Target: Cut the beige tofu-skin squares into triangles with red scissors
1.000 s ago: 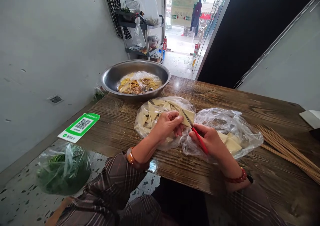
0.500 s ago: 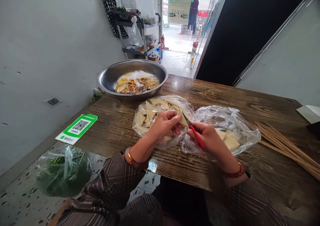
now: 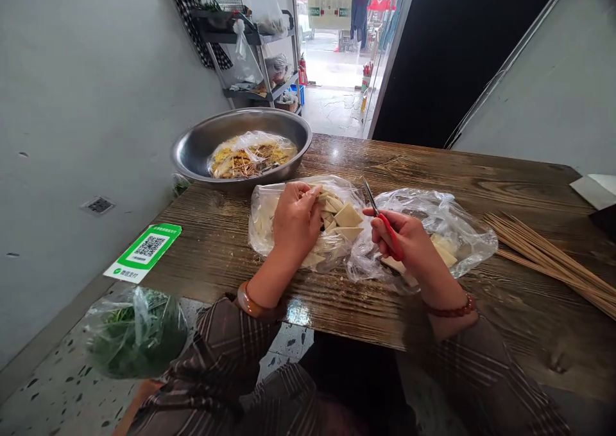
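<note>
My right hand (image 3: 402, 234) grips a pair of red-handled scissors (image 3: 382, 214), blades pointing up and away, touching nothing. Over the left plastic bag (image 3: 262, 198), my left hand (image 3: 296, 218) has its fingers drawn together at the top. Whatever they pinch is hidden by the hand. Pale, flat cut pieces (image 3: 349, 216), many of them triangular and looking like bean curd sheet, lie heaped in that bag. A second clear bag (image 3: 462, 230), lying open by my right wrist, holds larger pale sheets (image 3: 443, 250), partly behind that hand.
A wide steel basin (image 3: 185, 156) with skewered food under plastic stands at the back left. Bamboo skewers (image 3: 543, 256) lie on the wooden table (image 3: 337, 301) at right. A green QR card (image 3: 147, 250) rests at the left edge; bagged greens (image 3: 137, 340) sit below.
My left hand has moved left, away from the scissors, and turned its back towards me. The scissors have lifted off the pale piece they were at and now point upward. The view has shifted slightly.
</note>
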`<state>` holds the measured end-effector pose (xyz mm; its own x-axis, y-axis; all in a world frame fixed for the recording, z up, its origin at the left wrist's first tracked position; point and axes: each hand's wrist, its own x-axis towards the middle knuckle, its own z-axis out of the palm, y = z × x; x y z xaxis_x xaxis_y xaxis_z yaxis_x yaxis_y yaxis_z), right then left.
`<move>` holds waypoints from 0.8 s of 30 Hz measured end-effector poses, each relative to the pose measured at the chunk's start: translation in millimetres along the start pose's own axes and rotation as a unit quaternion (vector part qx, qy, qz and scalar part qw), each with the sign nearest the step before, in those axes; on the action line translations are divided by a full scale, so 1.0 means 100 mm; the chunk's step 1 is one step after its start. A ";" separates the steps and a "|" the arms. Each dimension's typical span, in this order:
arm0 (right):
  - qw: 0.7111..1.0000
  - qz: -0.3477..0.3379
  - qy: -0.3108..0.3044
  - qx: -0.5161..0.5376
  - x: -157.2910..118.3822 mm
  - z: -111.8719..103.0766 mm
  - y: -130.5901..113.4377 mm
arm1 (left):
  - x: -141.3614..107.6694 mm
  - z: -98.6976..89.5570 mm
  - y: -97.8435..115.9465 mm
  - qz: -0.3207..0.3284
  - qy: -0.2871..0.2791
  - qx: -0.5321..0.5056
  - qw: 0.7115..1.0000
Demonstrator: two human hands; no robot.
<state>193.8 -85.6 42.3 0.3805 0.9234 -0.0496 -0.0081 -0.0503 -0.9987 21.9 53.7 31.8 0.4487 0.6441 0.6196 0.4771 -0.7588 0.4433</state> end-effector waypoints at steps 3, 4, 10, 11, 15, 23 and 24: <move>1.000 -0.006 -0.001 -0.002 0.00 -0.01 0.02 | -0.03 0.04 0.04 0.067 -0.030 0.050 0.996; 1.000 -0.010 -0.004 -0.008 0.00 -0.01 0.03 | -0.04 0.05 0.05 0.092 -0.046 0.051 0.993; 0.999 -0.023 -0.018 -0.023 0.02 -0.03 0.06 | -0.08 0.10 0.11 0.111 -0.118 0.010 0.987; 0.999 -0.021 -0.018 -0.021 0.02 -0.03 0.06 | -0.08 0.10 0.11 0.098 -0.117 0.016 0.988; 1.000 -0.022 -0.015 -0.015 0.02 -0.01 0.04 | -0.08 0.12 0.14 0.062 -0.113 0.094 0.987; 0.999 -0.029 -0.019 -0.020 0.03 -0.01 0.05 | -0.10 0.17 0.22 0.065 -0.133 0.105 0.983; 0.999 -0.031 -0.018 -0.019 0.03 -0.01 0.06 | -0.11 0.17 0.22 0.066 -0.132 0.094 0.985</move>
<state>196.0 -83.3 36.7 0.3455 0.9383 0.0110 0.0493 -0.0065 -0.9988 40.6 31.8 23.8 0.6843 0.5630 0.4634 0.5217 -0.8220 0.2283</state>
